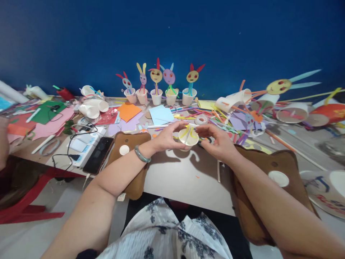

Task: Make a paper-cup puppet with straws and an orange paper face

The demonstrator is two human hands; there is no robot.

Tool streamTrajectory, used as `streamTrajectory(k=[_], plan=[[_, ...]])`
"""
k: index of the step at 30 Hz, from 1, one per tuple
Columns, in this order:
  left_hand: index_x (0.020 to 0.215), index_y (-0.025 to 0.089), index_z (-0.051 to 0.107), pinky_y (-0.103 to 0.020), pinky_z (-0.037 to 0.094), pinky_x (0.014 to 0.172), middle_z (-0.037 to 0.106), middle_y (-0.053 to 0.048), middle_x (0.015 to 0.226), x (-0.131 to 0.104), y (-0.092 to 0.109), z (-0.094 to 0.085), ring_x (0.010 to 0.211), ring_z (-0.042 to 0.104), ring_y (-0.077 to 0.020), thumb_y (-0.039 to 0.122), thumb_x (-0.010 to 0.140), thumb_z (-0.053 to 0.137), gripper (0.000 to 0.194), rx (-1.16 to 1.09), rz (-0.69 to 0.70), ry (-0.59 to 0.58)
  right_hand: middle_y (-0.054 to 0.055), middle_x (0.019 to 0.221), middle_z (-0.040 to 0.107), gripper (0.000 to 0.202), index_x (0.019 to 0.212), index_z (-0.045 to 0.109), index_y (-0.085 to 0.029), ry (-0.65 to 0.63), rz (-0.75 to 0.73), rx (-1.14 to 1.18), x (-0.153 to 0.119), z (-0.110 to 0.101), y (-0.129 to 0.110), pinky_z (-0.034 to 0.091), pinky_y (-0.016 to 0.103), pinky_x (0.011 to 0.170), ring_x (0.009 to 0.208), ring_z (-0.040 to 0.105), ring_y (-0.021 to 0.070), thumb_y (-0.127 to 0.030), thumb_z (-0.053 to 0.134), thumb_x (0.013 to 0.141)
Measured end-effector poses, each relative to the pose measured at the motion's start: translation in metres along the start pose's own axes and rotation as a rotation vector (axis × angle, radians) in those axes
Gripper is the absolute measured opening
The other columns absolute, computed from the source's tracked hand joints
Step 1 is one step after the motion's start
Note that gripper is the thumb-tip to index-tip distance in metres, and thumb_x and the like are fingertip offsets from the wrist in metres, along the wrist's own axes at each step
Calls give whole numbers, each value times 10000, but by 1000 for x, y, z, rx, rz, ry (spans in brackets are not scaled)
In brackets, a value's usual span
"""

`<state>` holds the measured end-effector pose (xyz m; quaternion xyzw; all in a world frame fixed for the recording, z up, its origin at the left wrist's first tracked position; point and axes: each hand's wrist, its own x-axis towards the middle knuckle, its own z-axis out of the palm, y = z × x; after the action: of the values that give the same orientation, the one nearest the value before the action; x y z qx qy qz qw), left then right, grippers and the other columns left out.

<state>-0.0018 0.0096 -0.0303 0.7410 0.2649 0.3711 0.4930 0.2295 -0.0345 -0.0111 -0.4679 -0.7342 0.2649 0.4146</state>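
A white paper cup (189,138) with yellow strips and a pale divider-like piece inside is held above the table, its mouth tilted toward me. My left hand (169,136) wraps round the cup's left side, thumb near the rim and fingers beneath. Close by the cup's right edge is my right hand (215,140), its fingers curled and apart; whether a fingertip touches the rim I cannot tell. The dark loop of what looks like scissors (205,141) shows partly behind the right hand. Below the cup, its shadow falls on the pale tabletop (180,180).
Several paper cups with rabbit-faced paper figures (169,96) stand along the blue wall. Coloured paper (161,115), pipe cleaners and tape crowd the table's back. Brown bear-shaped cushions (134,183) lie under both forearms. A power strip (90,147) and a phone (99,154) lie left. Another person's hand (3,144) shows far left.
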Motion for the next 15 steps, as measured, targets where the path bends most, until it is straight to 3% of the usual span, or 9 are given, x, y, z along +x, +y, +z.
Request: streamTrajectory(k=[6, 12, 15], plan=[[1373, 183, 559, -516, 453, 1142, 615, -179, 1414, 0, -1, 0, 1301, 610, -335, 442, 606, 948, 898, 34, 8, 3, 77, 1056, 767, 264, 1042, 707, -243, 12, -82, -56, 0, 2, 0, 623, 399, 796, 921, 736, 257, -233, 698, 779], [1172, 144, 686, -450, 512, 1028, 706, -161, 1228, -1, 0, 2, 1125, 668, -282, 495, 647, 917, 672, 136, 10, 11, 101, 1073, 761, 149, 962, 728, -251, 123, -257, -71, 1, 5, -3, 567, 481, 961, 1046, 716, 284, -311, 770, 831], [1096, 168, 721, -439, 506, 1035, 720, -144, 1209, -2, -1, 5, 1138, 666, -276, 490, 647, 921, 587, 144, 75, 5, 89, 1039, 767, 107, 946, 738, -259, 161, -267, -37, 0, 6, -6, 568, 469, 943, 1006, 723, 270, -305, 763, 853]])
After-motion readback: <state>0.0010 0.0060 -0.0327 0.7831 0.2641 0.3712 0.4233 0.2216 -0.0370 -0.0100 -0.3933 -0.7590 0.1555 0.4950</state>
